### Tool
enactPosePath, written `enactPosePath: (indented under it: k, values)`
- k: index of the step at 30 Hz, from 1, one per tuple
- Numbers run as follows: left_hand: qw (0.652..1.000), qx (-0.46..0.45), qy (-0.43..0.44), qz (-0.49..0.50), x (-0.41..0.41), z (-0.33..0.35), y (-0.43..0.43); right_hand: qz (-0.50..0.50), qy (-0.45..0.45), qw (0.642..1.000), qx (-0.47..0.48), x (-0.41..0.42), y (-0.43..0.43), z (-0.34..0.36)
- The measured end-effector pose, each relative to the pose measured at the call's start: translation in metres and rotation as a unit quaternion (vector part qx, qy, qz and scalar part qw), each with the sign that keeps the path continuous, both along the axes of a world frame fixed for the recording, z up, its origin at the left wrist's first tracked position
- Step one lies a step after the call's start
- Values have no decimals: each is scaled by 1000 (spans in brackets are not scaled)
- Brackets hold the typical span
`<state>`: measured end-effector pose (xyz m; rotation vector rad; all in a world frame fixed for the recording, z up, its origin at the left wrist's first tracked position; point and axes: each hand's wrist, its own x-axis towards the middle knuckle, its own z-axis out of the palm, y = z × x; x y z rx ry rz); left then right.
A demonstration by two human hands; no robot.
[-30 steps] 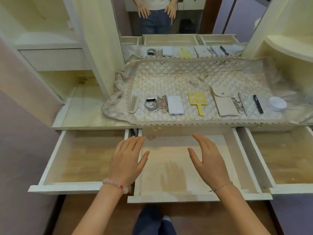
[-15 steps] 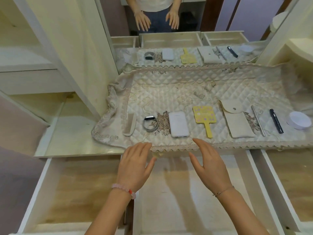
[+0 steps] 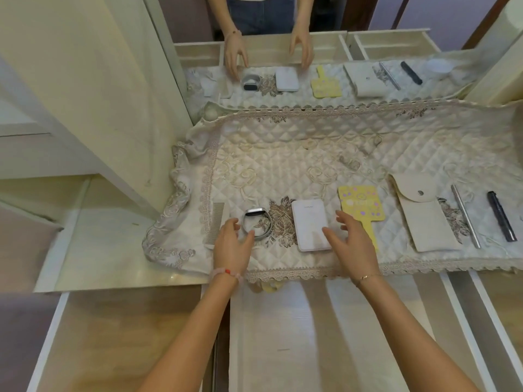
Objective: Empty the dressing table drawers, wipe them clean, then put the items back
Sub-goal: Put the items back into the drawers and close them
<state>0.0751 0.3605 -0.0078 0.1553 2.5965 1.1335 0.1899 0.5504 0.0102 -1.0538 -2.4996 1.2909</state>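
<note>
"Seven things lay in a row along the near side of the quilted cloth [image 3: 311,154]. Which were the hands after?"

"Both were spread wide and held nothing. The left hand [image 3: 232,247] hung over the smart band [image 3: 261,222], thumb across its near rim; whether it touched, I could not tell. The right hand [image 3: 353,244] hung over the near right corner of the white power bank [image 3: 308,222]."

"How would those two handle?"

"The band looked light and springy, a loop easily pinched across its strap. The power bank looked stiff, smooth and heavier, probably slippery. I would have taken it by its long edges, thumb on one, fingers on the other."

"And the rest?"

"A comb [image 3: 216,223] at the left end. Right of the power bank, a yellow hand mirror [image 3: 360,205], a flap pouch [image 3: 421,216], a metal stick [image 3: 465,216] and a black pen [image 3: 501,216]."

"The surface?"

"Soft, padded and lace-edged, rumpled at its left end, so thin things would likely sink in a little. Three drawers stood pulled out on the near side, the middle drawer [image 3: 268,335] under the forearms. A wall mirror [image 3: 325,24] at the far side doubled the row."
</note>
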Motion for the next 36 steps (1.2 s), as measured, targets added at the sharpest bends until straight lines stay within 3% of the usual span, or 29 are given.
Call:
enactPosePath:
  k: [4, 9, 14, 19, 27, 36]
  values:
    - [999, 4, -35, 39, -16, -12, 12, -54, -53, 996, -55, -14, 10, -17]
    - [997, 6, -45, 57, -23, -18, 19, -86, -56, 990, -95, -25, 11, -25]
    - [997, -2, -44, 57, -22, -20, 22, -83, -83, 991, -57, -29, 6, -35]
    - [997, 0, -63, 52, -23, -16, 22, -69, -96, 989, -83, -34, 7, -29]
    - [981, 117, -117, 97, -15, -15, 23, -50, -138, 983, -112, -33, 13, -23]
    - [905, 315, -238, 160, -7, -6, 25, -71, -96, 980, -161, -24, 8, -22]
